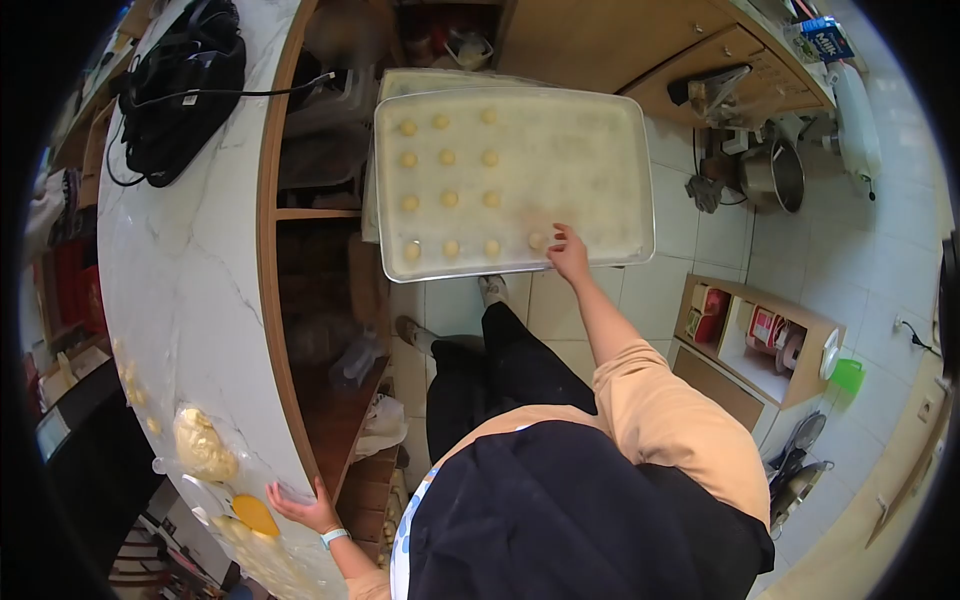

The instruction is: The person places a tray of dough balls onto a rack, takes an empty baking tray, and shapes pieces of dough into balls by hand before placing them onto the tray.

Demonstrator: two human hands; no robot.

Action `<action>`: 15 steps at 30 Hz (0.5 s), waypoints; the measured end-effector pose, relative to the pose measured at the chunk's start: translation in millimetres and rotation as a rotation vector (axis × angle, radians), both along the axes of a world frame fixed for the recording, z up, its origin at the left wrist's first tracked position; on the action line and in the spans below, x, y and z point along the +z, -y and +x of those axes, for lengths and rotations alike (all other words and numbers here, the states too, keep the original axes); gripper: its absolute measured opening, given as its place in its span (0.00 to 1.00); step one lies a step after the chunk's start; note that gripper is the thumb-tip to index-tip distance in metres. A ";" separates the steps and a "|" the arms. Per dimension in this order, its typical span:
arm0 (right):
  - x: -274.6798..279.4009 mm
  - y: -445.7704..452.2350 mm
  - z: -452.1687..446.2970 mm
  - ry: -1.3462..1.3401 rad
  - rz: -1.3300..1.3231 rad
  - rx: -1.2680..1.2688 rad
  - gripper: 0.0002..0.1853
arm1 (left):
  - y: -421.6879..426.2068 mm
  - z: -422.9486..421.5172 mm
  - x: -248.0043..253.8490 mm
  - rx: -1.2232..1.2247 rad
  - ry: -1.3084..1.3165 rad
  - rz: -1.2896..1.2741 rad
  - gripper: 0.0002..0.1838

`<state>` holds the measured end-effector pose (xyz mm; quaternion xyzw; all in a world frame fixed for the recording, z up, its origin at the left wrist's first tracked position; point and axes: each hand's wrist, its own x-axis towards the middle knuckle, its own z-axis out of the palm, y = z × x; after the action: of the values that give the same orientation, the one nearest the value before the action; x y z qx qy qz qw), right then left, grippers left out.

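My right hand (570, 256) is over the near edge of a large tray (580, 180) with a pale lining. Its fingers are apart, beside a small dough ball (537, 241) at the end of the nearest row. Several more dough balls (450, 200) sit in rows on the tray's left half. My left hand (306, 508) rests at the marble counter's edge, fingers spread, holding nothing. Close to it lie a yellow-orange scraper-like piece (255, 515) and a lump of dough (205, 445) on clear plastic. More pale dough (255, 555) lies nearer me, its shape unclear.
Another tray (440, 79) lies partly under the front one. The marble counter (190, 290) runs along the left, with a black bag (190, 90) and cable on it. Open shelves sit below. At right are a metal pot (775, 175) and a small wooden shelf unit (755, 335).
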<state>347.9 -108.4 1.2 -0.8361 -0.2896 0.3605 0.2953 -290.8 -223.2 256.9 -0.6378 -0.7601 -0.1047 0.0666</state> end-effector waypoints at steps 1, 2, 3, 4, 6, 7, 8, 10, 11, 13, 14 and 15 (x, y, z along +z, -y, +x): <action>-2.1 2.6 11.1 0.024 0.012 -0.025 0.27 | -0.1 1.2 0.9 0.004 0.001 0.003 0.46; -3.9 3.9 22.2 0.048 0.024 -0.048 0.26 | 1.0 1.3 2.0 0.005 0.009 0.003 0.46; -5.0 5.6 31.4 0.074 0.038 -0.071 0.24 | -0.6 3.8 4.4 0.007 0.019 0.004 0.46; -1.5 3.1 36.9 0.158 0.055 -0.066 0.21 | -2.5 6.0 4.6 0.015 0.031 0.010 0.46; 7.7 -17.2 37.7 0.317 0.105 -0.034 0.15 | -4.0 9.1 4.1 0.005 0.064 0.022 0.45; 14.0 -38.0 29.4 0.277 0.192 -0.056 0.12 | -3.7 8.8 3.5 0.023 0.070 0.040 0.45; 33.5 -61.5 11.1 0.218 0.280 -0.065 0.10 | -4.4 11.6 3.3 0.015 0.070 0.050 0.46; 90.9 -113.1 -57.6 0.054 0.427 -0.014 0.09 | -7.9 15.4 7.4 0.040 0.091 0.061 0.47; 136.8 -136.5 -104.9 -0.041 0.482 0.040 0.09 | -9.5 20.2 9.9 0.066 0.123 0.063 0.48; 196.1 -166.1 -196.0 -0.139 0.650 0.351 0.07 | -9.8 23.9 15.8 0.125 0.121 0.035 0.48; 229.7 -170.9 -243.8 -0.162 0.775 0.554 0.06 | -8.9 23.1 16.6 0.139 0.120 0.029 0.48; 256.0 -169.7 -292.5 -0.180 0.901 0.751 0.06 | -7.1 21.2 16.8 0.145 0.125 0.023 0.48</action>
<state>55.3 61.3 257.2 -0.4350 -0.6639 0.3513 0.4966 -269.6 -216.1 273.7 -0.5725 -0.8058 -0.1479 0.0340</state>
